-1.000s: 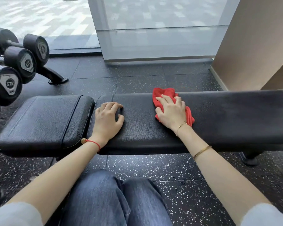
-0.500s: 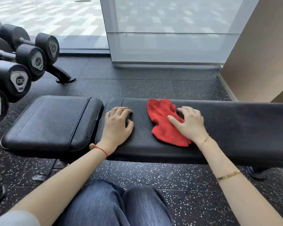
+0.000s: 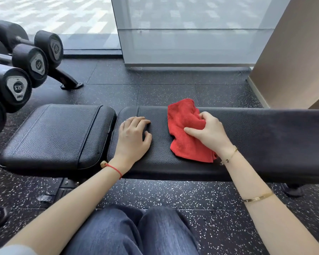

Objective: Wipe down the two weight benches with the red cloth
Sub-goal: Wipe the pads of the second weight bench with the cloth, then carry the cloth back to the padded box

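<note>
Item 1. Weight bench, black padded, two cushions end to end: seat pad point(image 3: 53, 133) at 9 o'clock of the view, long back pad point(image 3: 265, 142) running from centre to 3 o'clock. This is the surface being worked. Only one bench shows in the head view; the second of the task is out of frame.

Item 2. Red cloth point(image 3: 186, 131), loosely crumpled, lying on the long pad just right of centre, its far corner reaching the pad's 12 o'clock edge.

Item 3. Right hand point(image 3: 208, 133), at 3 o'clock of the cloth, fingers and thumb curled into its right side, bunching and grasping the fabric.

Item 4. Left hand point(image 3: 133, 138), palm down on the long pad near the gap between cushions, at 9 o'clock of the cloth and apart from it; fingers relaxed, grasping nothing, apparently bracing.

Item 5. Dumbbells point(image 3: 17, 85) on a rack, 10 o'clock, well apart from the bench.

Progress, as a judgement: wiping of this bench looks under way, with the cloth on the pad's left part. No streaks or damp marks show, so which areas are done cannot be told. The second bench remains.
</note>
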Motion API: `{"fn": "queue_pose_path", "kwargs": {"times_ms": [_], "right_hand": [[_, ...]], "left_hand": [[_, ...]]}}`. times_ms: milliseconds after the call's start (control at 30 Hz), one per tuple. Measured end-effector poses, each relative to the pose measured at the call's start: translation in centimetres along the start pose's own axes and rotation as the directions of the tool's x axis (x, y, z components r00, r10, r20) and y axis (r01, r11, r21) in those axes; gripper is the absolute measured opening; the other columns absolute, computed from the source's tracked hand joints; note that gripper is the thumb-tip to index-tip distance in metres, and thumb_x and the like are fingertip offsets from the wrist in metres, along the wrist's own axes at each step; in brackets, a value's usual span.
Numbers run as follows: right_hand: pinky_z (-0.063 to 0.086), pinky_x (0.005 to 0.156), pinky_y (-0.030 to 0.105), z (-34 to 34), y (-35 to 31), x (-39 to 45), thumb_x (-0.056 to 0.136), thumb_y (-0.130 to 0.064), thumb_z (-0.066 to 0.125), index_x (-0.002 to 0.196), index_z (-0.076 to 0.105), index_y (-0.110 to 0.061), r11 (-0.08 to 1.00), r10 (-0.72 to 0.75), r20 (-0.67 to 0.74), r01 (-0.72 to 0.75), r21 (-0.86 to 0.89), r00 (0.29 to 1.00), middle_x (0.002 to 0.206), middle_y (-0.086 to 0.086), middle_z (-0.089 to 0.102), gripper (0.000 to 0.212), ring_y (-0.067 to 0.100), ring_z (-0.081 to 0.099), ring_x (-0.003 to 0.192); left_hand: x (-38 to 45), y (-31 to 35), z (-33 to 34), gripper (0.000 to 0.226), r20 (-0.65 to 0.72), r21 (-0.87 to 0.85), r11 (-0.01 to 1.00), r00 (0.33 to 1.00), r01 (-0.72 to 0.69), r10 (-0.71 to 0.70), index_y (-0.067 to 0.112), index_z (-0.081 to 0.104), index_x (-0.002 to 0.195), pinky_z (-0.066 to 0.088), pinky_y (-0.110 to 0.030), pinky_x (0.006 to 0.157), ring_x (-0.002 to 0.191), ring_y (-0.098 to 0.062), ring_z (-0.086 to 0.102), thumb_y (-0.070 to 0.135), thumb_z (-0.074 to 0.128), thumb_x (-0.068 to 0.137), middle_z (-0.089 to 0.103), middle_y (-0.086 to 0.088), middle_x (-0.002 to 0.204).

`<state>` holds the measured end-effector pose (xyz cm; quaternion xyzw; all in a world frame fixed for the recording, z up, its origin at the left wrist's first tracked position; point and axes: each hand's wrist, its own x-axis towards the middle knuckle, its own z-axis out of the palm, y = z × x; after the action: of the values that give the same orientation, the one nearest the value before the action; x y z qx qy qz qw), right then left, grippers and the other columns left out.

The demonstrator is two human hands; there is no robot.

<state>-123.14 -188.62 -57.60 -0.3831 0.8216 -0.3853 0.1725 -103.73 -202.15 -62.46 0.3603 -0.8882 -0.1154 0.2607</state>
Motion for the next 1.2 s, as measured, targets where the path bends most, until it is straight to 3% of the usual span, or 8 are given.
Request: {"fn": "queue_pose_path", "kwargs": {"times_ms": [133,267,433,567,700,800,1033,1200], "right_hand": [[0.056,0.083,0.035,0.7,-1.0,-0.5,0.070,-0.016,0.085,0.107,0.060,-0.010,0.871,0.133,0.142,-0.184,0.456,0.981,0.103,0.008,0.072,0.045,0.018,0.068,0.091],[0.058,0.078,0.031,1.8,-1.4,-0.4,0.075,-0.011,0.080,0.113,0.065,-0.001,0.689,0.168,0.275,-0.313,0.654,0.946,0.107,0.015,0.073,0.043,0.023,0.071,0.091],[0.059,0.078,0.032,2.9,-2.5,-0.1,0.079,-0.005,0.073,0.115,0.065,0.003,0.586,0.190,0.374,-0.410,0.699,0.908,0.109,0.018,0.071,0.037,0.025,0.070,0.092],[0.055,0.092,0.041,2.6,-5.4,-0.3,0.080,-0.005,0.072,0.119,0.062,0.002,0.532,0.274,0.407,-0.490,0.691,0.872,0.115,0.020,0.069,0.041,0.031,0.067,0.101],[0.056,0.088,0.040,0.1,-9.3,-1.8,0.078,-0.006,0.075,0.119,0.061,-0.001,0.516,0.324,0.454,-0.557,0.651,0.830,0.112,0.017,0.070,0.043,0.030,0.068,0.099],[0.057,0.084,0.038,-3.0,-13.1,-3.6,0.078,-0.005,0.074,0.117,0.061,-0.002,0.517,0.335,0.479,-0.583,0.626,0.811,0.108,0.015,0.071,0.041,0.027,0.068,0.095],[0.050,0.098,0.051,-11.9,-24.7,-9.9,0.080,-0.002,0.072,0.123,0.056,0.005,0.544,0.366,0.540,-0.645,0.536,0.758,0.122,0.026,0.063,0.046,0.031,0.064,0.101],[0.052,0.096,0.046,-18.6,-32.6,-14.9,0.080,-0.002,0.072,0.124,0.055,0.005,0.542,0.340,0.576,-0.656,0.526,0.743,0.122,0.024,0.063,0.047,0.029,0.064,0.100]], "left_hand": [[0.0,-0.1,-0.2,0.032,0.014,-0.029,1.000,1.000,0.009,-0.008,0.012,0.068,0.116,0.036,-0.047,0.111,0.126,-0.028,0.053,0.013,0.061,0.084,0.065,-0.004,0.125],[0.1,-0.3,-0.5,0.030,-0.009,-0.049,0.999,1.000,0.010,-0.011,0.013,0.068,0.113,0.039,-0.046,0.108,0.122,-0.026,0.056,0.011,0.061,0.084,0.066,-0.002,0.121],[0.7,-1.1,-2.2,0.030,-0.029,-0.023,1.000,1.000,0.005,-0.006,0.013,0.067,0.112,0.044,-0.044,0.102,0.114,-0.025,0.060,0.009,0.060,0.083,0.067,-0.001,0.117],[1.5,-0.9,-5.6,0.029,0.034,0.001,1.000,0.999,0.029,-0.029,0.013,0.067,0.113,0.045,-0.041,0.100,0.113,-0.025,0.060,0.010,0.061,0.085,0.068,-0.001,0.116],[2.2,0.6,-11.0,0.030,0.120,-0.072,0.995,0.991,0.076,-0.067,0.009,0.065,0.116,0.047,-0.042,0.098,0.112,-0.027,0.060,0.006,0.058,0.087,0.066,-0.005,0.118],[1.9,2.4,-16.4,0.031,0.177,-0.118,0.986,0.980,0.114,-0.092,0.010,0.065,0.118,0.047,-0.042,0.101,0.115,-0.025,0.059,0.005,0.058,0.088,0.065,-0.005,0.121],[-1.3,9.4,-31.8,0.024,0.237,-0.087,0.960,0.942,0.266,-0.239,0.012,0.066,0.114,0.050,-0.043,0.094,0.108,-0.023,0.062,0.011,0.060,0.091,0.068,-0.002,0.113],[-4.5,14.6,-42.8,0.021,0.229,-0.041,0.940,0.919,0.338,-0.321,0.013,0.068,0.112,0.049,-0.041,0.095,0.106,-0.023,0.062,0.013,0.061,0.092,0.069,-0.001,0.112]]}}
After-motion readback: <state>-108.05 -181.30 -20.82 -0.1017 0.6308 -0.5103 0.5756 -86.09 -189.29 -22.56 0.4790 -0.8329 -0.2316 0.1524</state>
